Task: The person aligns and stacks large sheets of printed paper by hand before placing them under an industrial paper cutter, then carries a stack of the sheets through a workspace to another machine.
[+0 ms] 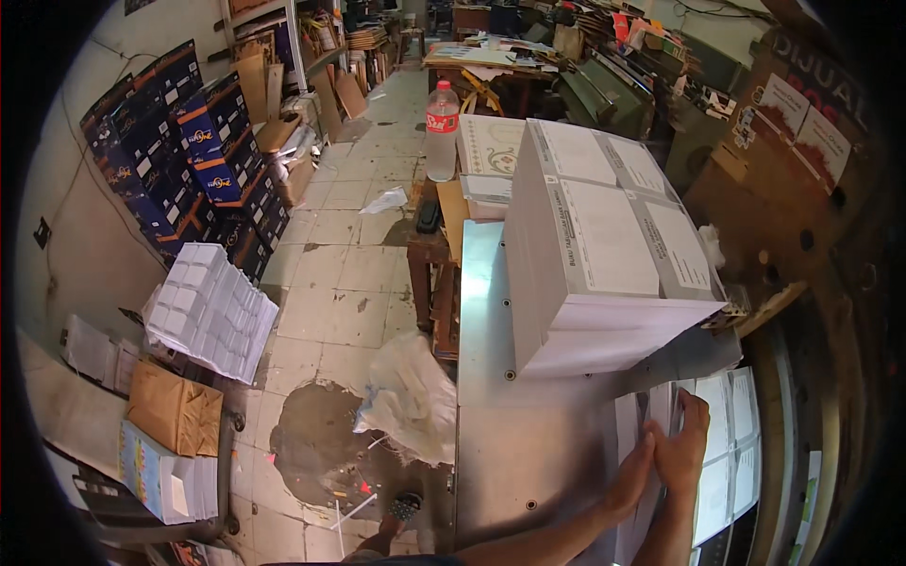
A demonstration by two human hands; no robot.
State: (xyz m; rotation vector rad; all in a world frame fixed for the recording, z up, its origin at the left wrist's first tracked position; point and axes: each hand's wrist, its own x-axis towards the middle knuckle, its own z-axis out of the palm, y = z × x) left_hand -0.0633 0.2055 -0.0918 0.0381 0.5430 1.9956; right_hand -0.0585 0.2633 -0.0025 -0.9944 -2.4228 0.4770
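At the lower right, my left hand [629, 483] and my right hand [683, 447] are close together on a narrow stack of paper [630, 422]. The right fingers curl over its far right part. My left hand presses against it, its fingers partly hidden. Just right of my hands lies a lit stack of printed sheets [730, 453] in several panels. Beyond my hands, a tall block of printed sheets [604, 226] stands on the metal table [528, 434], white and grey on top with plain white paper edges.
A bottle with a red cap [442, 132] stands past the table's far left. Dark blue boxes [142, 141] are piled at the left, near a white paper stack [209, 307] and a brown wrapped package [176, 406]. A plastic sheet [411, 396] lies beside the table.
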